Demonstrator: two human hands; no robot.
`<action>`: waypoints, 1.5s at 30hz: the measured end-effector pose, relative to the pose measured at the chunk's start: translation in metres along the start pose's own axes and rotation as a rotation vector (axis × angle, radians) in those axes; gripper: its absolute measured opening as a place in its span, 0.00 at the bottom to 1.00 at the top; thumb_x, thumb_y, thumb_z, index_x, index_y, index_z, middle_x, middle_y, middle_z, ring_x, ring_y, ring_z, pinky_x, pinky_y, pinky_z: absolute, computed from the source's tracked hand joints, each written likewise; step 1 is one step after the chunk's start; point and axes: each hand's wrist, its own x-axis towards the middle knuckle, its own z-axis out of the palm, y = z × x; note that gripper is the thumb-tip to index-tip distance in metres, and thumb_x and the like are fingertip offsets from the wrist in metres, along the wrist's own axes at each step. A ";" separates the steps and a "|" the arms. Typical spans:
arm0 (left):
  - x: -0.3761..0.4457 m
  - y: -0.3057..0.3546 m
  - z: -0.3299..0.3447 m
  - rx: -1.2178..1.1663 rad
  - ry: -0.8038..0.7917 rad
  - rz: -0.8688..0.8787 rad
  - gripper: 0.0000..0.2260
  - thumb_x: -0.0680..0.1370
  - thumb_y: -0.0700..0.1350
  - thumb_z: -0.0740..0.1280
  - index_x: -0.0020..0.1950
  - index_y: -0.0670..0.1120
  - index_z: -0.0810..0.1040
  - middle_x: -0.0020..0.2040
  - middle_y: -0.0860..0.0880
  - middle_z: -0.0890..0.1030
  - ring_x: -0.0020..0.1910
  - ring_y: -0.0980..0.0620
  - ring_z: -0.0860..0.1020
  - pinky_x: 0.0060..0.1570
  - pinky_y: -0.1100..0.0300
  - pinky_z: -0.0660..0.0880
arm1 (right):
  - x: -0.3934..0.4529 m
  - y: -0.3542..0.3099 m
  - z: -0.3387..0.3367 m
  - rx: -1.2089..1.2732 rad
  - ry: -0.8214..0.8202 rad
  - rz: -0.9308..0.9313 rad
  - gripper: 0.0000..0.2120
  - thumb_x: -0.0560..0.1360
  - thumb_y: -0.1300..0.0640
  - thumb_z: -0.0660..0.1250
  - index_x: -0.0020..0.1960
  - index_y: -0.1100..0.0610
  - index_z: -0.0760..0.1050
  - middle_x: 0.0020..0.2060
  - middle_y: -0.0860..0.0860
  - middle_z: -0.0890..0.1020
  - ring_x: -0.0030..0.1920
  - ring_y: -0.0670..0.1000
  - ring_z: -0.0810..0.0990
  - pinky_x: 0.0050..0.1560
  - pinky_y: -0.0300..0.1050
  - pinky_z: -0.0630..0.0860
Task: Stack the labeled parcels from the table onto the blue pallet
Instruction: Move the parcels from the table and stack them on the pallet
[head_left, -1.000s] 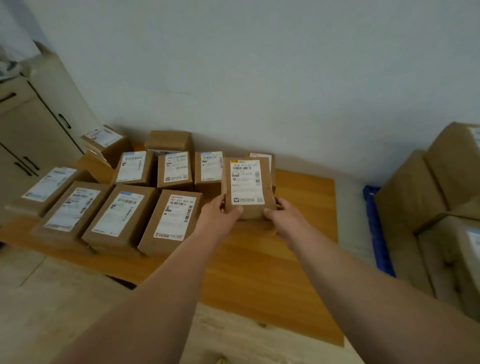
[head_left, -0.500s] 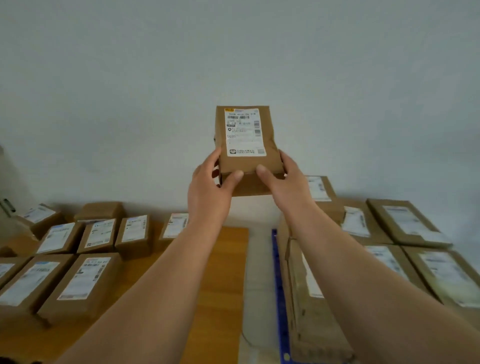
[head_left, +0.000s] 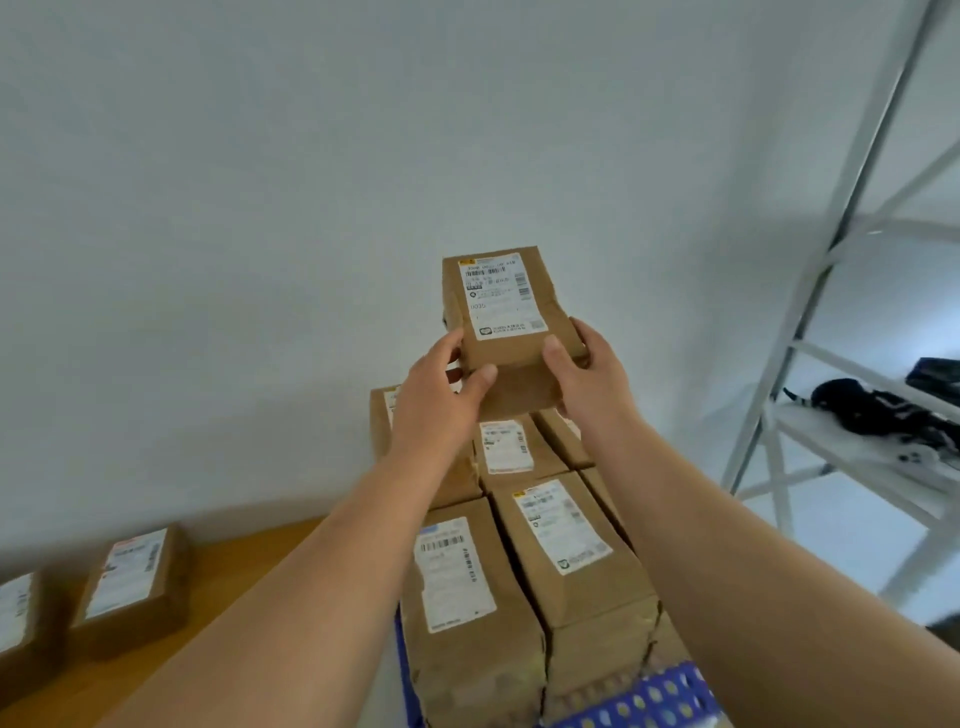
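While two labeled parcels (head_left: 132, 577) lay on the wooden table (head_left: 249, 561) left of the stack (head_left: 524, 561), the left hand (head_left: 434, 400) and right hand (head_left: 589, 376) clasped the held parcel's (head_left: 501, 312) near corners, lifting it above that stack on the blue pallet (head_left: 644, 696). Right of the stack stood a white metal shelf (head_left: 831, 291).

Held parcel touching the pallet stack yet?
Cannot tell. In the head view the held parcel, gripped by left hand and right hand, overlaps the stacked parcels; no gap shows.
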 end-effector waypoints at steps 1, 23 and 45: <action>0.002 -0.004 0.009 0.020 -0.028 -0.002 0.25 0.78 0.56 0.66 0.74 0.57 0.66 0.67 0.55 0.74 0.64 0.54 0.73 0.64 0.50 0.72 | 0.003 0.008 -0.004 -0.006 0.014 0.019 0.22 0.79 0.47 0.64 0.72 0.45 0.66 0.56 0.45 0.77 0.57 0.51 0.77 0.59 0.58 0.77; 0.021 -0.049 0.093 0.678 -0.119 -0.293 0.17 0.84 0.46 0.54 0.70 0.56 0.73 0.68 0.54 0.75 0.71 0.51 0.65 0.74 0.45 0.44 | 0.087 0.138 0.011 -0.033 -0.233 0.353 0.26 0.78 0.45 0.64 0.75 0.45 0.63 0.68 0.49 0.72 0.65 0.55 0.73 0.63 0.58 0.74; 0.015 -0.069 0.095 0.601 -0.121 -0.118 0.15 0.82 0.43 0.60 0.69 0.48 0.74 0.67 0.53 0.73 0.68 0.53 0.67 0.67 0.57 0.66 | 0.074 0.135 0.025 -0.112 -0.171 0.332 0.27 0.80 0.47 0.63 0.76 0.50 0.61 0.67 0.51 0.73 0.56 0.48 0.73 0.49 0.43 0.68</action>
